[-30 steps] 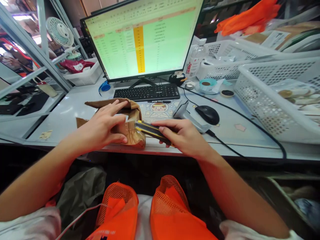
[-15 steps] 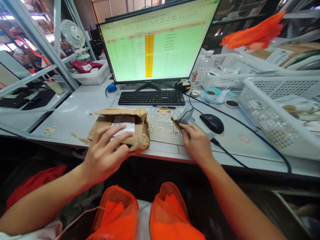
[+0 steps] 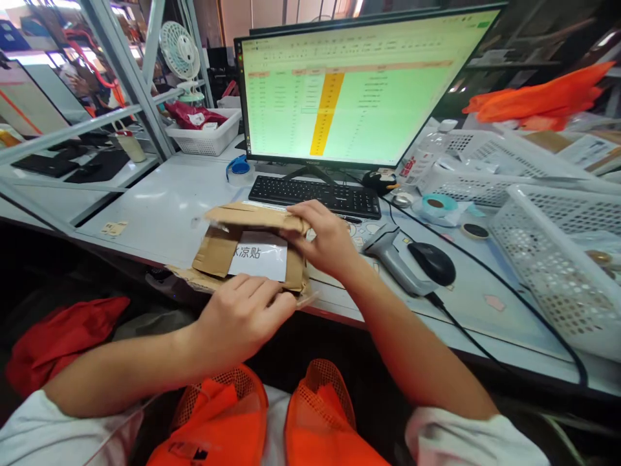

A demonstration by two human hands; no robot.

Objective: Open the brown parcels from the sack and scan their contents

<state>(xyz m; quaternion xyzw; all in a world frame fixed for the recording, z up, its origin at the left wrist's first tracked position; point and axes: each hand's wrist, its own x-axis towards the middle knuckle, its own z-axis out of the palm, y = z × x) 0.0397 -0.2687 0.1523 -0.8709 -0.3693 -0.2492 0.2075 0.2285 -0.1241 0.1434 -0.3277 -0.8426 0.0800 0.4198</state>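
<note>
An opened cardboard box (image 3: 218, 251) lies at the desk's front edge, its torn flaps raised. Inside it shows a white packet (image 3: 262, 254) with dark printed characters. My left hand (image 3: 245, 310) is closed over the near edge of the box, its fingertips partly hidden. At the far right corner, my right hand (image 3: 323, 236) grips the raised back flap between thumb and fingers. A grey barcode scanner (image 3: 398, 259) rests just right of my right hand.
A black mouse (image 3: 431, 262) touches the scanner's side. Behind the box are a keyboard (image 3: 291, 194) and a lit monitor (image 3: 369, 110). White plastic baskets (image 3: 543, 239) stand at the right, with a tape roll (image 3: 439, 207) nearby. A cable (image 3: 485, 272) crosses the desk.
My right hand has let go of a small dark-and-yellow tool, now out of sight, and moved left onto the box flap. My left hand has shifted to the near edge. The packet is more exposed.
</note>
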